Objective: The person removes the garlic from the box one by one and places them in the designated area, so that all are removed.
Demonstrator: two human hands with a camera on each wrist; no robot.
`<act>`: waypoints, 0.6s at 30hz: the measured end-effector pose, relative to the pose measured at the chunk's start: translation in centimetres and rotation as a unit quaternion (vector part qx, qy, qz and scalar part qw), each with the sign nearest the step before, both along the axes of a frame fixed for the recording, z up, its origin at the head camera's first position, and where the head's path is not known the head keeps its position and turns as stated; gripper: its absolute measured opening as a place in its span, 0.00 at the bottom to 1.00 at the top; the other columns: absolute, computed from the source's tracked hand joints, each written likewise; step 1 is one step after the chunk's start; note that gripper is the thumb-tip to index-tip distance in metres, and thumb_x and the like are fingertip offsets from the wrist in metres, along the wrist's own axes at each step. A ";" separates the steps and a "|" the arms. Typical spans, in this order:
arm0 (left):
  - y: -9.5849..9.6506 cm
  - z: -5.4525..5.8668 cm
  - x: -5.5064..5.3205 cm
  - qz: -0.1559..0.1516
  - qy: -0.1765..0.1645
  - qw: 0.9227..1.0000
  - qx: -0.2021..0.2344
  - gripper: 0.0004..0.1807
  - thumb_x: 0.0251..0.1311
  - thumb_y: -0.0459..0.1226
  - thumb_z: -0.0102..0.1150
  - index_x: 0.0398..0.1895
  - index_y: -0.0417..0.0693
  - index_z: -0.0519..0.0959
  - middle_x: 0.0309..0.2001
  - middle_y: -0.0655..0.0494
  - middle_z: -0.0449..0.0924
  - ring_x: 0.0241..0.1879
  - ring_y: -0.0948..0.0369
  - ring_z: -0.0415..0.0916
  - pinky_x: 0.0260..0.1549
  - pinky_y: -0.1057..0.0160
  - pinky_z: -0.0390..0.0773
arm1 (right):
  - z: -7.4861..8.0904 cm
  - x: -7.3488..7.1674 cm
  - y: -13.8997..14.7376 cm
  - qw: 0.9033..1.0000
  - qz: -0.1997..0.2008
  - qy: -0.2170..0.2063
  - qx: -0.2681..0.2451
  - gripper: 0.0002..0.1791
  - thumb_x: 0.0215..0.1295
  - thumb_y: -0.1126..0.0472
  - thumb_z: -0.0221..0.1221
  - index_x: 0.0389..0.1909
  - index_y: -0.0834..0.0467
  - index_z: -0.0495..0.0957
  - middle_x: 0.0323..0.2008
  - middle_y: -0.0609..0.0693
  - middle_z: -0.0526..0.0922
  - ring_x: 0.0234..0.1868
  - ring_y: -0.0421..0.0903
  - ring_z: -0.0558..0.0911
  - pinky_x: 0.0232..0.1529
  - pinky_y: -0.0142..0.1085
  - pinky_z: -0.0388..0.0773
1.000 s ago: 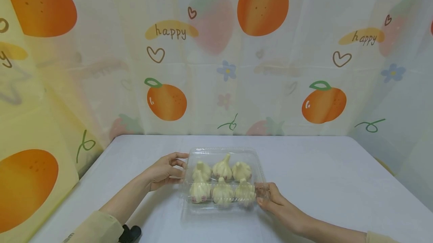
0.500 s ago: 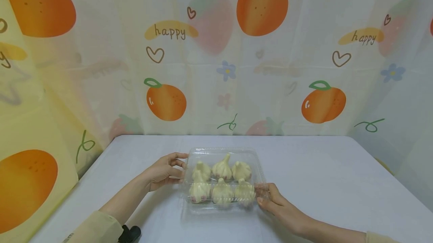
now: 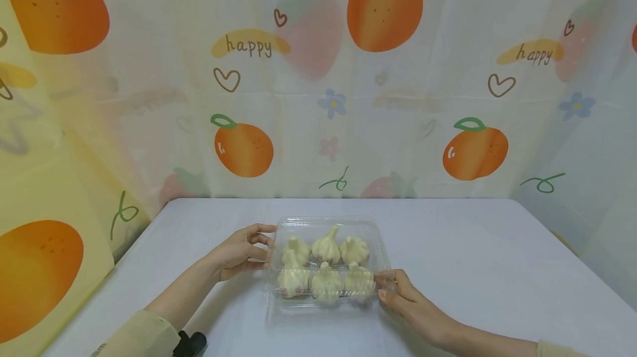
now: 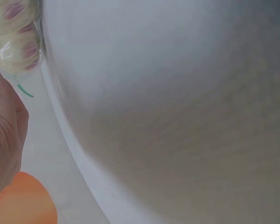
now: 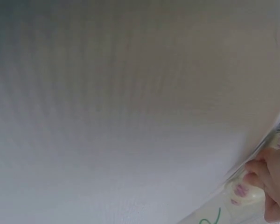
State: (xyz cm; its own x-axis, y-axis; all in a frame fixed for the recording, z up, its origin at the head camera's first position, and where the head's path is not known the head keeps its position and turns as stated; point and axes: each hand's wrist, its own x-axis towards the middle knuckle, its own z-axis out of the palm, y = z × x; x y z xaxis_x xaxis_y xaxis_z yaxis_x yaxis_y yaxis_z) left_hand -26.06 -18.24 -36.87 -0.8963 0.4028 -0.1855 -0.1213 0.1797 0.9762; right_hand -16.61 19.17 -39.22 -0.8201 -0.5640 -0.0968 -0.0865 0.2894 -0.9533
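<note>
A clear plastic clamshell box (image 3: 303,226) sits on the white table with its lid down. Inside are several garlic bulbs (image 3: 326,247) in two rows, pale with purplish streaks at the base. My left hand (image 3: 244,252) is at the box's left side, fingers loosely extended and fingertips right at the plastic edge. At the front right corner, my right hand (image 3: 410,302) pinches the box, thumb in front and the other fingers partly behind the plastic. Garlic (image 4: 18,51) shows through the plastic at the upper left of the left wrist view, and more garlic (image 5: 242,189) beside the hand in the right wrist view.
The white tabletop (image 3: 468,252) stretches out on both sides of the box. Behind it hangs a curtain (image 3: 298,147) printed with oranges, and a yellow cloth (image 3: 45,180) drapes at the left. A black band (image 3: 189,343) is on the left wrist.
</note>
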 end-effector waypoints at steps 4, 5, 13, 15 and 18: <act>0.0 0.0 0.0 -0.001 0.002 1.000 -0.002 0.39 0.57 0.25 0.59 0.73 0.39 0.57 0.42 0.57 0.72 0.35 0.63 0.74 0.40 0.66 0.84 | 0.0 0.1 0.0 1.000 -0.001 -0.001 -0.003 0.32 0.80 0.47 0.35 0.69 0.68 0.44 0.75 0.77 0.38 0.74 0.78 0.42 0.70 0.72 0.52; 0.0 0.0 -0.1 -0.001 0.002 1.000 -0.003 0.39 0.57 0.25 0.59 0.73 0.39 0.57 0.42 0.57 0.72 0.35 0.63 0.74 0.40 0.66 0.84 | 0.0 0.1 0.0 1.000 -0.001 -0.001 -0.004 0.32 0.80 0.47 0.35 0.69 0.68 0.44 0.75 0.77 0.38 0.74 0.78 0.42 0.70 0.72 0.52; 0.0 0.0 0.0 -0.003 0.003 1.000 -0.003 0.40 0.57 0.26 0.60 0.73 0.39 0.57 0.43 0.57 0.72 0.35 0.63 0.74 0.41 0.65 0.84 | 0.0 0.2 0.0 1.000 -0.006 0.004 -0.003 0.32 0.80 0.46 0.35 0.68 0.69 0.46 0.74 0.77 0.39 0.73 0.79 0.45 0.69 0.72 0.54; -0.1 0.0 0.0 -0.003 0.003 1.000 -0.002 0.40 0.57 0.26 0.60 0.73 0.39 0.57 0.42 0.57 0.72 0.35 0.63 0.74 0.41 0.65 0.84 | 0.0 0.2 -0.1 1.000 -0.011 0.004 -0.002 0.31 0.80 0.46 0.36 0.67 0.68 0.47 0.74 0.77 0.40 0.73 0.78 0.45 0.69 0.72 0.55; -0.1 0.0 0.1 -0.004 0.003 1.000 -0.001 0.40 0.57 0.26 0.60 0.73 0.39 0.57 0.42 0.57 0.72 0.35 0.63 0.74 0.41 0.66 0.84 | -0.1 0.2 0.0 1.000 -0.018 0.004 -0.001 0.31 0.80 0.46 0.37 0.66 0.68 0.48 0.74 0.76 0.42 0.73 0.78 0.48 0.69 0.70 0.57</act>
State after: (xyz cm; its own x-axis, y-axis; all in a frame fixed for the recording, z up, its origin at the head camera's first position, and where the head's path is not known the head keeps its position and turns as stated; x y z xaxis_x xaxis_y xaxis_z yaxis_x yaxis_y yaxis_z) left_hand -26.00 -18.30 -36.85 -0.8943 0.4087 -0.1819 -0.1149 0.1831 0.9764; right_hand -16.37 19.12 -39.30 -0.8403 -0.5347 -0.0892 -0.0838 0.2908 -0.9531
